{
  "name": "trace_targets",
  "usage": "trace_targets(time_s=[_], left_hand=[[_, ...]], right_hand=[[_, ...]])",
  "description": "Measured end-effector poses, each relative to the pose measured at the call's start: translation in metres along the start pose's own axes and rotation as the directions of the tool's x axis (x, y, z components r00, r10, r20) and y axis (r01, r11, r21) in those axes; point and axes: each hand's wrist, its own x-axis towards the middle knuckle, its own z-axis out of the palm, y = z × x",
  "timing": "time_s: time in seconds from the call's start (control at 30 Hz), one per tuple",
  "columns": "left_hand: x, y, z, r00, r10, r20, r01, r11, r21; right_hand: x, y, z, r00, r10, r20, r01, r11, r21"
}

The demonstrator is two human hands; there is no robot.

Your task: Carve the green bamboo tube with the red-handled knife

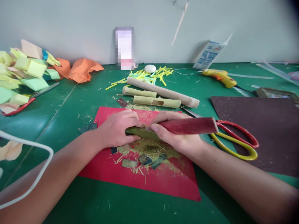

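My left hand point(121, 127) is wrapped round one end of a green bamboo piece point(142, 133), low over a red sheet point(137, 180). In my right hand point(175, 133) is a tool with a thick reddish wooden handle point(189, 125), pointing toward the bamboo. Its working end is mostly hidden by my fingers, so its kind does not show. Beneath both hands lie shavings and bamboo dust point(149, 149) with several dark green chips point(129, 163). Just beyond, two cut bamboo tubes point(149, 101) rest beside a pale wooden stick point(163, 91).
Large scissors point(233, 140) with red and yellow handles lie at right, partly on a brown board point(261, 133). Behind are a yellow glue gun point(219, 77), cut straws point(163, 74) and an upright phone point(125, 48). Folded papers point(30, 68) and red-handled scissors point(31, 101) occupy the left.
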Motion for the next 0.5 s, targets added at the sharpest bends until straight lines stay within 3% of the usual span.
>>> trace_targets(time_s=[0.5], left_hand=[[0.0001,-0.0011,0.0013,0.999,-0.034,-0.012,0.033,0.997,-0.073]], right_hand=[[-0.0001,0.0025,0.0009,0.998,-0.058,-0.028,0.058,0.998,0.016]])
